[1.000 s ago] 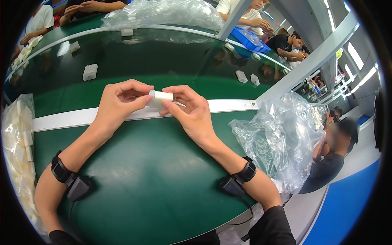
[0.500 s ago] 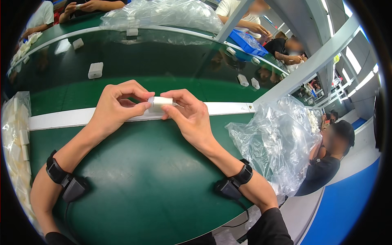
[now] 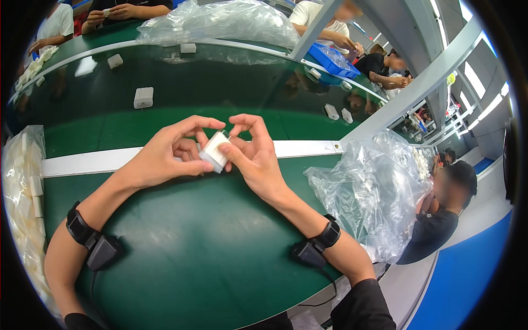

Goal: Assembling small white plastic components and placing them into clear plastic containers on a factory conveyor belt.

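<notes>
A small white charger plug (image 3: 215, 149) is held up between my two hands, tilted, above the white rail at the belt's near edge. A clear, bluish-looking layer shows at its lower end. My right hand (image 3: 254, 154) grips it, the thumb pressed on its front face and some fingers hidden behind. With its thumb at the lower end and its index fingertip near the upper end, my left hand (image 3: 175, 149) also closes around the plug. Both wrists wear black straps with small boxes and cables.
Several white plugs ride the dark green belt (image 3: 181, 77), one of them (image 3: 143, 97) fairly near my left hand. A clear bag (image 3: 374, 192) lies right; another bag of white pieces (image 3: 25, 203) stands left. A grey metal post (image 3: 407, 82) rises at right. Other people sit across and beside.
The plug has turned from lying sideways to a steep tilt in my fingers. My left hand has shifted right and down around it. The pieces on the belt have moved right.
</notes>
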`<state>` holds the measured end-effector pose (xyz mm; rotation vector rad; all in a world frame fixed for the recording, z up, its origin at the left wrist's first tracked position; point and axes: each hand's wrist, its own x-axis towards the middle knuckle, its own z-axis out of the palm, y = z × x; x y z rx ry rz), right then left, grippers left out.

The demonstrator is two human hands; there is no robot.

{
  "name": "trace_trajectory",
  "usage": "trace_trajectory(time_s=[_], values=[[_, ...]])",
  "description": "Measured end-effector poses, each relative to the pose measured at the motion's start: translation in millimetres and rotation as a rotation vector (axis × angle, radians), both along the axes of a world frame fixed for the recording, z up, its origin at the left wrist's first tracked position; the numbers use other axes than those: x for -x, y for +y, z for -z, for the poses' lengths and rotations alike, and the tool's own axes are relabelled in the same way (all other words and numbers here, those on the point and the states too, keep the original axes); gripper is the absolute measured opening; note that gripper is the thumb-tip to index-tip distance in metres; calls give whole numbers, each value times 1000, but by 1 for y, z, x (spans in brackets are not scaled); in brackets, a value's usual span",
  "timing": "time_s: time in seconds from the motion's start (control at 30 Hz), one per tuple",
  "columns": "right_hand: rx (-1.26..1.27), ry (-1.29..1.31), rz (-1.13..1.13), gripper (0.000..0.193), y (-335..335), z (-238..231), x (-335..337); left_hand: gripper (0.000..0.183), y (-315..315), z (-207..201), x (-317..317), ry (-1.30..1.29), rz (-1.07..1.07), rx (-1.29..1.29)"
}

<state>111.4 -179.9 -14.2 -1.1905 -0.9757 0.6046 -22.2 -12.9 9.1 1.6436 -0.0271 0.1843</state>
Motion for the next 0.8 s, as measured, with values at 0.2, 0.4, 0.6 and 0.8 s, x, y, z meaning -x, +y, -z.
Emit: trace_trajectory(time_s=[0.2,0.4,0.6,0.8], values=[[-18,61,-39,51,-1,-1,1,52,4,4,0,18,-30,41],[-38,-340,-37,54,-4,-4,3,51,4,2,0,-8,-62,36],[-98,-399,33,51,-2,-1,4,48,3,5,0,-53,-81,35],[-140,-481,63,57,-2,-1,-2,51,-1,7,-6,-53,-73,131]])
